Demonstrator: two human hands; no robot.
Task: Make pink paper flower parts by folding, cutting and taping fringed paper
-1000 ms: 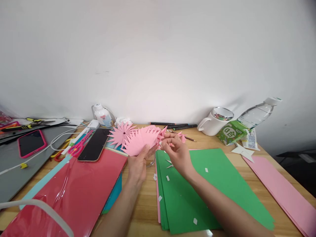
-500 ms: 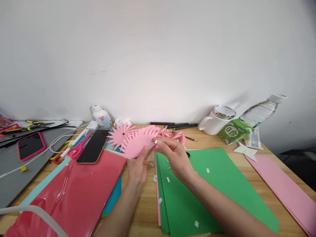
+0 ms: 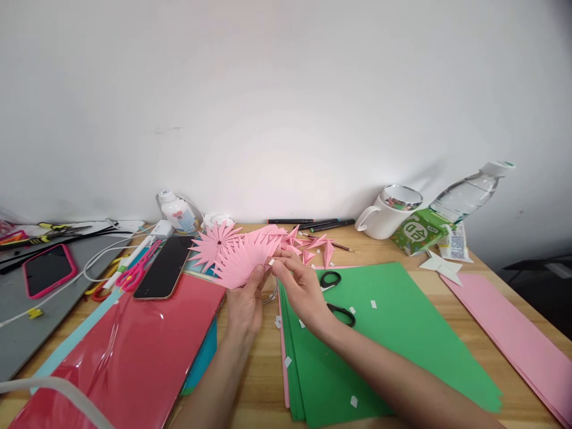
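My left hand (image 3: 245, 302) grips a fan of pink spiky paper pieces (image 3: 241, 260) from below, thumb on the front. My right hand (image 3: 300, 287) pinches the fan's right edge, where a tiny white scrap (image 3: 271, 261) shows at the fingertips. A finished pink paper star (image 3: 217, 243) lies just behind the fan. Loose pink paper points (image 3: 318, 248) lie on the table to the right. Black-handled scissors (image 3: 336, 294) rest on the green paper stack (image 3: 402, 333) beside my right wrist.
Red sheets (image 3: 129, 351) lie at left with a dark phone (image 3: 163, 268), pink scissors (image 3: 134, 273) and a glue bottle (image 3: 177, 211). A pink-cased phone (image 3: 44, 269) sits far left. White mug (image 3: 390, 211), green carton (image 3: 420, 231), water bottle (image 3: 469, 190) and pink paper strips (image 3: 513, 339) are at right.
My right hand moved left along the fan toward my left hand, uncovering the black scissors on the green paper. The view shifted slightly.
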